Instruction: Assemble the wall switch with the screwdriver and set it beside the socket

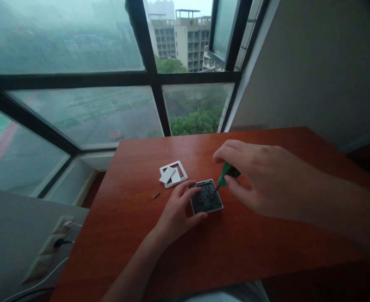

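A square wall-switch body (207, 202) with a dark inside and a pale rim lies on the reddish-brown table (254, 243). My left hand (181, 205) grips it from its left side, fingers on the upper edge and thumb at the lower edge. In my right hand (250, 176) is a green-handled screwdriver (225, 173), held tilted. Its thin shaft slants down to the right part of the switch body; whether the tip sits in a screw is too small to tell.
Beyond my left hand lie a white square frame (183, 171) and loose white switch plates (167, 175). A small brass-coloured screw (156, 195) rests left of them. Windows (197, 109) border the table's far side. Wall sockets (51, 244) with cables are at the lower left.
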The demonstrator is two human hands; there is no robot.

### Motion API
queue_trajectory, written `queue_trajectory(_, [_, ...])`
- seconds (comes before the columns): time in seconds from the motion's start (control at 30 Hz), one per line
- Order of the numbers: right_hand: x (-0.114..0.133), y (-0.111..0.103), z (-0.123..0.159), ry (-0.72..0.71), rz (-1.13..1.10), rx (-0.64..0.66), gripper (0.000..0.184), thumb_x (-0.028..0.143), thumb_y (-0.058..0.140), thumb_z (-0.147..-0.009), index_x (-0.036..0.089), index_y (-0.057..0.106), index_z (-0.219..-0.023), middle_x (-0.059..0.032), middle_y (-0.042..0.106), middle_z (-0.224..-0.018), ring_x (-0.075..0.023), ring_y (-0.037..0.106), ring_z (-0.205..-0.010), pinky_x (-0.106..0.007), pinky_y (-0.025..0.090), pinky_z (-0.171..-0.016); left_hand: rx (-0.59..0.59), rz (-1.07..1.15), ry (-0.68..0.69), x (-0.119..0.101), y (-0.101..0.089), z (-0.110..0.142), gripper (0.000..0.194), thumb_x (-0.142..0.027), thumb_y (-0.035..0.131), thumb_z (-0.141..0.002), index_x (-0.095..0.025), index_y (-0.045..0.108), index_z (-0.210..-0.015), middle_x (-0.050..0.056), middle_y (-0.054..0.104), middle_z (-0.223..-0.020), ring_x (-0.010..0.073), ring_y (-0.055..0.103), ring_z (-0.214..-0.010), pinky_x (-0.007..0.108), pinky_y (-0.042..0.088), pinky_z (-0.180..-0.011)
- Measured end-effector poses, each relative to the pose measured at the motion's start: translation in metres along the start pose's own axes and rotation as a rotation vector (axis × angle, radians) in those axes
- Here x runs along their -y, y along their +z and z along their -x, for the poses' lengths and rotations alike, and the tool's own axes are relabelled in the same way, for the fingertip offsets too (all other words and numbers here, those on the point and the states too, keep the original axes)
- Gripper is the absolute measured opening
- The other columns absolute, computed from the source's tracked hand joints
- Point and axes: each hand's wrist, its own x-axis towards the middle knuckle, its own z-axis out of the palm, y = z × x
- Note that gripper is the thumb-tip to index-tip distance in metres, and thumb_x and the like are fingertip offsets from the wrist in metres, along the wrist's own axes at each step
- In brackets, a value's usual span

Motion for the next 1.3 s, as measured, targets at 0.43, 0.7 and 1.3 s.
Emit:
queue_trajectory(0.43, [0.002, 0.003, 0.006, 0.083, 0.139, -0.024, 0.019, 0.036, 0.049, -0.088, 0.022, 0.054, -0.1, -0.0036, 0.066, -0.088, -0.0228, 0.063, -0.068, -0.03, 0.02, -0.048, -0.005, 0.013, -0.007, 0.002, 0.001, 0.0, 0.061, -0.028, 0.078, -0.072, -0.024, 0.052, -0.127, 0.012, 0.044, -0.14, 0.0287, 0.041, -0.132, 0.048, 0.037, -0.11])
queue_trajectory(0.7, [-0.002, 0.004, 0.009, 0.056, 0.016, -0.026, 0.023, 0.026, 0.05, -0.084, 0.021, 0.053, -0.107, -0.0047, 0.066, -0.102, -0.02, 0.063, -0.077, -0.029, 0.026, -0.05, -0.011, 0.022, -0.011, 0.002, 0.002, 0.001, 0.061, -0.027, 0.079, -0.071, -0.025, 0.053, -0.126, 0.013, 0.044, -0.139, 0.0296, 0.043, -0.13, 0.049, 0.04, -0.108])
queue_trajectory(1.3, [0.003, 0.004, 0.008, 0.201, 0.221, -0.053, 0.026, 0.044, 0.047, -0.089, 0.02, 0.055, -0.096, -0.0055, 0.067, -0.08, -0.025, 0.063, -0.067, -0.03, 0.02, -0.047, -0.015, 0.016, -0.009, 0.002, 0.002, 0.001, 0.061, -0.027, 0.078, -0.071, -0.026, 0.053, -0.126, 0.012, 0.045, -0.139, 0.03, 0.043, -0.13, 0.05, 0.039, -0.108])
